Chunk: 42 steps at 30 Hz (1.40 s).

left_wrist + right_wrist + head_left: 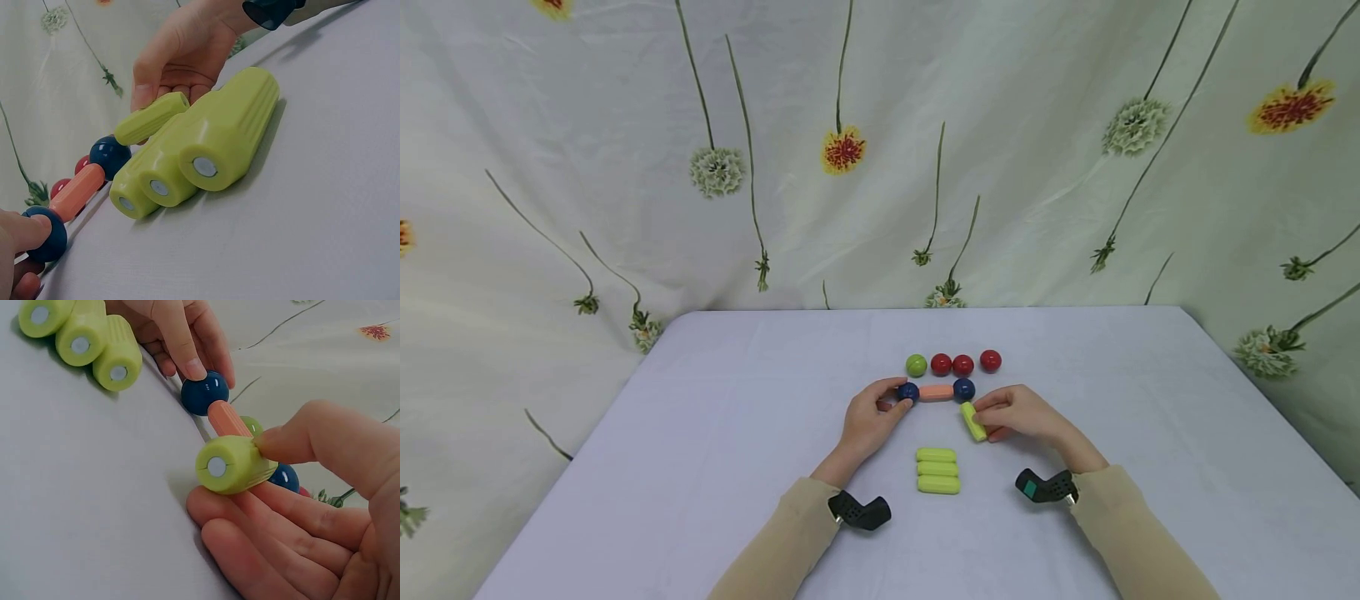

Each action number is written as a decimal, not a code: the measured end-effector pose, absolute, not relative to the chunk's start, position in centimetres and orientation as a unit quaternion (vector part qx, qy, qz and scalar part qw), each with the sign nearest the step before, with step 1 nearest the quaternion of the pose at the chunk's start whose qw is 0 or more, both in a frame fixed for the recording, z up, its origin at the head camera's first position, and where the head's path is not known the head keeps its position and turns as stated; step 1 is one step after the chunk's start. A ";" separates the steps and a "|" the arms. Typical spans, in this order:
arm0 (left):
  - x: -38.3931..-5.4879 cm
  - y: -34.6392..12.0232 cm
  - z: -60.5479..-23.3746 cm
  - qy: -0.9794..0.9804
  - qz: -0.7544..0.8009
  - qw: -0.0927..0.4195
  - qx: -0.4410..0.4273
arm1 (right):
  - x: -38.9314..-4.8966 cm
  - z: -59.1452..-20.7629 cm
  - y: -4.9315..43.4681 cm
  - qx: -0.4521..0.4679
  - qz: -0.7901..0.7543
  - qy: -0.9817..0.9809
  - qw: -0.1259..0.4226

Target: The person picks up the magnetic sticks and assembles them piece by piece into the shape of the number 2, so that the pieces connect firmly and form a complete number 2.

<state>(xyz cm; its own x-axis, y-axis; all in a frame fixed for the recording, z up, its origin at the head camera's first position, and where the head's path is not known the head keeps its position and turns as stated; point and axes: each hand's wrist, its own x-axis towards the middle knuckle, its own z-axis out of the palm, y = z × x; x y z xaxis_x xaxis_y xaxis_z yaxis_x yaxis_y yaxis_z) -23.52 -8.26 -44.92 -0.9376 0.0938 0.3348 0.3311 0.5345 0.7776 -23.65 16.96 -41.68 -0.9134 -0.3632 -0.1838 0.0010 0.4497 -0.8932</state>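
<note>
From where I stand, joining looks to be the step: left hand [868, 421] pinches left blue ball [908, 392]; right hand [1022, 414], thumb and fingers closed narrowly, pinches green rod [972, 422] just beside right blue ball [964, 389], contact uncertain. Next probably calls for aligning rod end to ball. Right wrist view shows the pale end disc [217, 467]; head view doesn't.

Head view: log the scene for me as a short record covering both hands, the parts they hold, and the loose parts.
Left hand: pinches left blue ball
Right hand: holds tilted yellow-green rod
Orange rod: between left blue ball and right blue ball
Tilted rod to right ball: close; contact unclear
Loose rods: three, yellow-green, side by side
Far row: green ball, three red balls
</note>
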 end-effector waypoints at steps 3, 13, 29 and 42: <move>-23.5 -8.2 -44.9 -0.867 -0.466 0.126 -0.121 | -23.7 -41.6 16.9 -0.101 -0.515 0.832 0.179; -23.5 -8.2 -45.0 -0.868 -0.464 0.127 -0.123 | -23.7 -41.6 16.9 -0.075 -0.516 0.834 0.183; -23.5 -8.2 -44.9 -0.869 -0.463 0.128 -0.120 | -24.0 -42.0 17.1 -0.053 -0.535 0.821 0.191; -23.6 -8.3 -45.1 -0.870 -0.460 0.129 -0.121 | -24.1 -42.1 17.1 -0.039 -0.557 0.807 0.192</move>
